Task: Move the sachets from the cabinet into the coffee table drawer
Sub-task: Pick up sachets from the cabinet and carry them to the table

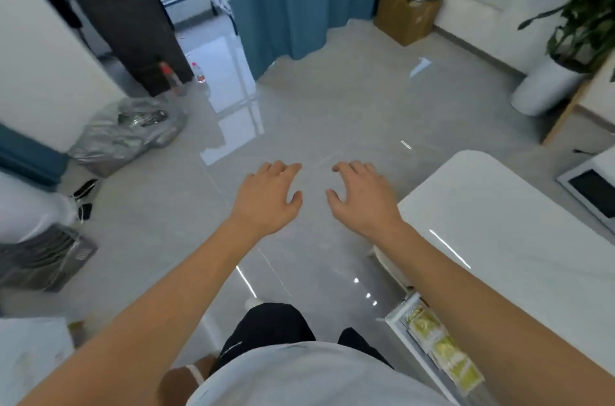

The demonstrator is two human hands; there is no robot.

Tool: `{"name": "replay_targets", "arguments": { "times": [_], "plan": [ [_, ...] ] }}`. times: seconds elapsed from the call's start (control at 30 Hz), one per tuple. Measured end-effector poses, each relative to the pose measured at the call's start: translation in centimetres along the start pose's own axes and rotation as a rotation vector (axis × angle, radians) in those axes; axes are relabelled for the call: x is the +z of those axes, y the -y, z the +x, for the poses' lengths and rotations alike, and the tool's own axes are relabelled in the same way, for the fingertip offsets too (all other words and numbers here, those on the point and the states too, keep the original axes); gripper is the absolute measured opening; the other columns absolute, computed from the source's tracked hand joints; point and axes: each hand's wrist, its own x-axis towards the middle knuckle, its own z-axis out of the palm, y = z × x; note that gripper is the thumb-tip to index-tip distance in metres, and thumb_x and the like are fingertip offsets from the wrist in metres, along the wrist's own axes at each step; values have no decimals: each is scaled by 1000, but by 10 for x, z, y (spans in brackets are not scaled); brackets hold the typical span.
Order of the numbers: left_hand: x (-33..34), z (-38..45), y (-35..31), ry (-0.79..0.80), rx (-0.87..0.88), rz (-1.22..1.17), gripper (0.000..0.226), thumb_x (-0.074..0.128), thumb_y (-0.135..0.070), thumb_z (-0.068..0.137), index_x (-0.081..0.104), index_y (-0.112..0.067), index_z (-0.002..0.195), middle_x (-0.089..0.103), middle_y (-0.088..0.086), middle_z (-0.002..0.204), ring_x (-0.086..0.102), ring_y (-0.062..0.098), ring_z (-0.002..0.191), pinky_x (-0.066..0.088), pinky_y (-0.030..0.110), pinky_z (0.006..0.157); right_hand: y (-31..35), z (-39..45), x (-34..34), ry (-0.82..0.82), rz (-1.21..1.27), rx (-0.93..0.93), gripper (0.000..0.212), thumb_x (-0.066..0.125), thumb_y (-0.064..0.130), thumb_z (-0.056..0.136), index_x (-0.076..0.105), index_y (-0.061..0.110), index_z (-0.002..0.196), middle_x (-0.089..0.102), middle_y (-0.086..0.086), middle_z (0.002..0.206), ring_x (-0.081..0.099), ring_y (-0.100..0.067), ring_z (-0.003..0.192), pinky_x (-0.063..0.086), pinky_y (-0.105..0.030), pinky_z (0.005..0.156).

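Nearest, at the right, yellow-green sachets (pixel 442 352) lay in the open drawer (pixel 399 327) under the white counter (pixel 519 239), so some of the moving looked done. Farther out, the left hand (pixel 271 194) and right hand (pixel 361 194) hung over the bare floor (pixel 332 106), fingers loosely spread and holding nothing. No cabinet showed, so whether more sachets remained couldn't be judged.

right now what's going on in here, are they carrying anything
No. Both the left hand and the right hand are held out over the floor, fingers loosely spread, holding nothing. Yellow-green sachets already lie in the open drawer of the white coffee table at the person's right.
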Motion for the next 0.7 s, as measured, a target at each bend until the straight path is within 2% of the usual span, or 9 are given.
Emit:
{"name": "replay_targets", "arguments": {
  "times": [0.4,0.7],
  "plan": [
    [-82,-31,318,-164,-563,-14,57,49,-45,96,43,-25,149,55,0,138,49,24,126,46,43,95,302,211,112,213,0,-516,49,54,46,94,52,22,136,58,-1,127,51,-25,117,46,-44,93],
    [-105,-102,497,-226,-1080,-52,57,50,-44,92,46,-26,145,57,-1,130,49,24,122,49,44,94,519,310,218,408,35,-944,47,55,46,94,54,21,134,59,0,125,52,-24,116,48,-42,92]
  ]
}}
